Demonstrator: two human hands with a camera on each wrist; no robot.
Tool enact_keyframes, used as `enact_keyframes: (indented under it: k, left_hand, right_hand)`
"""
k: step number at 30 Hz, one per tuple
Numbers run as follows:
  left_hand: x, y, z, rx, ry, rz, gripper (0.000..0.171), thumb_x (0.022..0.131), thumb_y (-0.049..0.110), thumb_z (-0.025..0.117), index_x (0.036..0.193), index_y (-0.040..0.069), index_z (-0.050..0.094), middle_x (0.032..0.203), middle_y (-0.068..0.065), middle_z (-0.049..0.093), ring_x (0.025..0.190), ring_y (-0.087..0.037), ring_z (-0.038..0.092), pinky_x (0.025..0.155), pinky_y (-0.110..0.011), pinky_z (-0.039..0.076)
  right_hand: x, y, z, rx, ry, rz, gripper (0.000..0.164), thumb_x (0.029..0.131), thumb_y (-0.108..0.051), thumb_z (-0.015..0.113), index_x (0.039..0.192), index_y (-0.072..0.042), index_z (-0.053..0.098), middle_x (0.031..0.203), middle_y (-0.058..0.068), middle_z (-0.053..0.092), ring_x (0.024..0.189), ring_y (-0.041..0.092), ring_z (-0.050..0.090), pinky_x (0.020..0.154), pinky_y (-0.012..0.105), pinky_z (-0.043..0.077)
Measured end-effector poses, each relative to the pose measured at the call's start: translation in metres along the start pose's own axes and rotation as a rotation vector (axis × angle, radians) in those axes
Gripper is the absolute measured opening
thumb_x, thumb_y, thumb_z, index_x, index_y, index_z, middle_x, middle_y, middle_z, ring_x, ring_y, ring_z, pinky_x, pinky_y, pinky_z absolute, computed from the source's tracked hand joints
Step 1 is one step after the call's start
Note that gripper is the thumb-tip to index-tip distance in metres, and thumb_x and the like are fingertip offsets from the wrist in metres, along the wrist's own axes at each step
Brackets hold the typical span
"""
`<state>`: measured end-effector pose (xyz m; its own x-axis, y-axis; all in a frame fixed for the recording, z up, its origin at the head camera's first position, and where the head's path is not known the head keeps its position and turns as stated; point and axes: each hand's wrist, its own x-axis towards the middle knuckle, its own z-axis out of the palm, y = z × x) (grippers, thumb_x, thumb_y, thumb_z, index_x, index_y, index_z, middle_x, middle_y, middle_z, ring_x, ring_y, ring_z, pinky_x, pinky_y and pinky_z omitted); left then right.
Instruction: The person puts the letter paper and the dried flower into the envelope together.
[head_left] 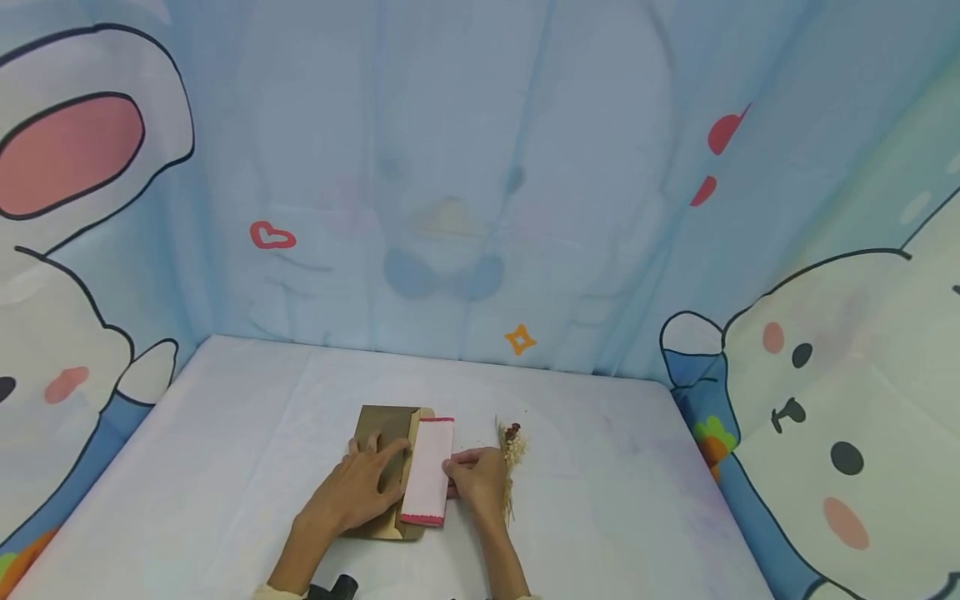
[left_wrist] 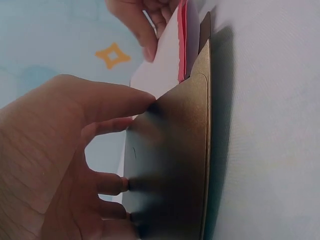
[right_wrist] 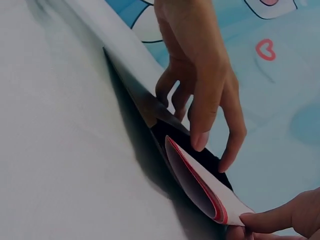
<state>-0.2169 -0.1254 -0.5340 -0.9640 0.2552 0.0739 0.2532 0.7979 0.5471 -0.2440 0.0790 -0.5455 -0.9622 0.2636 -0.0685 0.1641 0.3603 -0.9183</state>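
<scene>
Left hand (head_left: 351,490), fingers loosely parted, touches a gold envelope (head_left: 384,422); right hand (head_left: 482,480) pinches the 3 o'clock edge of a folded pale paper (head_left: 430,467), which overlaps the envelope's 3 o'clock side on the counter (head_left: 600,500); the paper seems light, flexible, easily creased, best held gently by that long edge.

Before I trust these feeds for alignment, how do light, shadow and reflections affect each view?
Head: bright, fairly even light, though the dried flowers are too small for fine detail; left wrist: dimmer, with blurred dark reflections on the glossy bronze envelope and its shadow on the white tablecloth; right wrist: also dim, the envelope nearly black beside the red-edged folded paper.
</scene>
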Motion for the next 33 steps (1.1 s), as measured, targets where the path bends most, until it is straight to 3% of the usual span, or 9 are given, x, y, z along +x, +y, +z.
enact_keyframes:
  k: [6,16,23,33]
  left_hand:
    - [-0.003,-0.002,-0.002,-0.011,-0.007,-0.011,0.063,0.096,0.029,0.074,0.156,0.023,0.057,0.162,-0.041,0.046,0.141,-0.080,0.039,0.101,-0.079,0.052]
    - [-0.003,-0.005,-0.001,-0.034,-0.017,-0.027,0.062,0.099,0.032,0.074,0.158,0.027,0.057,0.166,-0.038,0.042,0.147,-0.074,0.039,0.106,-0.075,0.052]
    - [-0.003,-0.007,0.000,-0.032,-0.016,-0.008,0.062,0.099,0.033,0.072,0.158,0.027,0.056,0.167,-0.038,0.041,0.147,-0.074,0.039,0.106,-0.076,0.052]
    - [-0.002,-0.010,-0.001,-0.027,-0.010,0.013,0.064,0.099,0.033,0.074,0.159,0.025,0.055,0.166,-0.039,0.042,0.145,-0.075,0.041,0.106,-0.075,0.052]
  right_hand:
    - [-0.001,-0.004,0.009,-0.070,0.072,-0.088,0.009,0.086,0.002,0.086,0.081,0.001,0.079,0.065,0.010,0.074,0.045,0.011,0.063,0.045,0.024,0.054]
    - [0.008,0.011,0.029,-0.016,0.128,-0.308,0.013,0.079,0.006,0.084,0.072,0.001,0.075,0.057,0.010,0.071,0.038,0.007,0.059,0.038,0.025,0.050]
    - [0.025,0.030,0.048,-0.071,0.131,-0.290,0.018,0.076,0.000,0.089,0.067,-0.007,0.076,0.055,0.000,0.069,0.040,0.004,0.060,0.040,0.023,0.050]
    - [0.028,0.031,0.064,-0.114,0.139,-0.299,0.016,0.074,0.000,0.091,0.067,-0.008,0.078,0.055,-0.001,0.069,0.045,0.004,0.059,0.044,0.025,0.050]
